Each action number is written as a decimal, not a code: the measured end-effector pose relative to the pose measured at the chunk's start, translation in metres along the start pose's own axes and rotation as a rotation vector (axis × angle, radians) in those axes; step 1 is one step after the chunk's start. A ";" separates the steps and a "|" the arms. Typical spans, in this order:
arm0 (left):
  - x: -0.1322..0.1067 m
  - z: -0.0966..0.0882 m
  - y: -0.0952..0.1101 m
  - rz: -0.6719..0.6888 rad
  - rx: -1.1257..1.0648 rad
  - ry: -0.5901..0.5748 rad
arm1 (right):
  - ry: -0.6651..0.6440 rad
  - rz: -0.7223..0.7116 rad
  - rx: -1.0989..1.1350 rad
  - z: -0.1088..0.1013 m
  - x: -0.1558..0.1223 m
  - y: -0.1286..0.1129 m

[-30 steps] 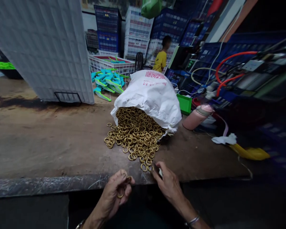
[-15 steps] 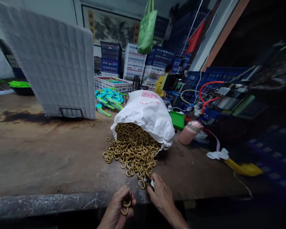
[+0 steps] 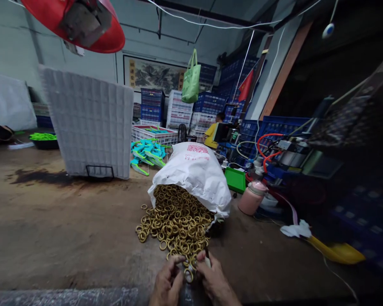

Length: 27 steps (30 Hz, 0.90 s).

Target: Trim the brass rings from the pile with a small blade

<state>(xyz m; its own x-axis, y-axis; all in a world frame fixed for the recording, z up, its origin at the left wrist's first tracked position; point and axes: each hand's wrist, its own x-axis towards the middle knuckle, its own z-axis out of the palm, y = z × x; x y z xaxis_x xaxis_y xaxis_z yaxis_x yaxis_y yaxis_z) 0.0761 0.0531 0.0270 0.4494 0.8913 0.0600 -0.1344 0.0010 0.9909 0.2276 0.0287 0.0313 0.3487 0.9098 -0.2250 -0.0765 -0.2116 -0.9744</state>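
Note:
Gold-coloured rings (image 3: 178,225) spill in a heap from the mouth of a white sack (image 3: 191,170) lying on its side on the table. At the heap's near edge my left hand (image 3: 169,280) has its thumb and forefinger apart, the forefinger reaching towards the rings; no ring shows in it. My right hand (image 3: 215,280) is closed around a small knife-like tool (image 3: 207,259) with a dark tip and a pale handle. Its fingers are beside the nearest rings. One loose ring (image 3: 189,275) lies between my hands.
A grey padded panel (image 3: 92,123) stands on the table (image 3: 67,229) at left. Turquoise-and-green pieces (image 3: 148,153) lie behind the sack. To the right are a green tray (image 3: 235,179), a pink bottle (image 3: 252,197) and hoses. A person in yellow (image 3: 211,135) is farther back.
The view has tilted up, bringing a red lamp shade into sight. My left hand has moved to the heap's edge; the two rings seen in it no longer show. My right hand keeps the tool.

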 end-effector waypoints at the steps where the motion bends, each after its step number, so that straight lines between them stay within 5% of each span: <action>1: 0.001 0.001 0.002 0.070 0.063 -0.044 | -0.040 0.080 0.047 0.005 -0.005 -0.004; 4: 0.005 0.002 0.004 0.192 0.174 -0.146 | -0.135 0.252 0.111 0.015 -0.017 -0.016; 8: 0.008 0.000 0.001 0.184 0.256 -0.130 | -0.191 0.302 0.151 0.019 -0.018 -0.019; 17: 0.017 0.000 0.007 -0.097 0.021 -0.024 | -0.110 -0.053 -0.188 0.020 0.001 -0.003; 27: 0.015 0.002 0.031 -0.377 -0.222 -0.057 | -0.299 0.177 0.113 0.018 -0.009 -0.027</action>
<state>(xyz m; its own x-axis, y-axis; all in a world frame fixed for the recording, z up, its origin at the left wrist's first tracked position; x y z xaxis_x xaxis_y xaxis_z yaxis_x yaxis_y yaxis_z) 0.0807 0.0657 0.0592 0.5509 0.7832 -0.2883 -0.1354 0.4248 0.8951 0.2097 0.0325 0.0591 0.0331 0.9304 -0.3651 -0.2195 -0.3496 -0.9108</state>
